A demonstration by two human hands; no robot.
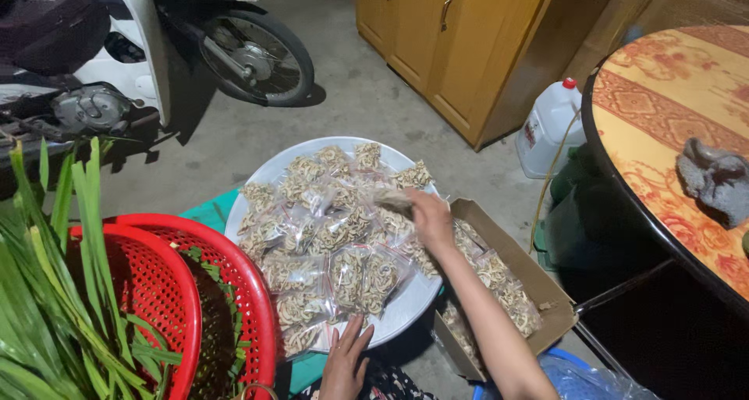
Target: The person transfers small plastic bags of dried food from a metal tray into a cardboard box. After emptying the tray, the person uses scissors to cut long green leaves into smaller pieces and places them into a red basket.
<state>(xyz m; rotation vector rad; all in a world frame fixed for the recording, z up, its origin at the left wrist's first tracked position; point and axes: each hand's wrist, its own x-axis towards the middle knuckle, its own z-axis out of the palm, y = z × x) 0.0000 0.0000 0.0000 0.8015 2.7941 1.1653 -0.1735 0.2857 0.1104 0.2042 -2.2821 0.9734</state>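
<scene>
- Head view: my right hand (pixel 427 213) is closed on a small clear snack bag (pixel 392 199), held above the round white tray (pixel 406 306) near its far right edge.
- My left hand (pixel 345 361) lies open-fingered at the tray's near edge — holding nothing.
- A cardboard box (pixel 538 279) of bags sits just right.

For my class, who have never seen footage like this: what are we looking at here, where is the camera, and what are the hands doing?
The single picture comes from a camera worn on a person's head, looking down at their own bare hands. The right hand reaches over a round white tray piled with small clear bags of pale snack pieces and grips one bag. The left hand rests open at the tray's near edge. Beside the tray lies a cardboard box with more bags, and red baskets hold long green leaves. A scooter is parked behind.
</scene>
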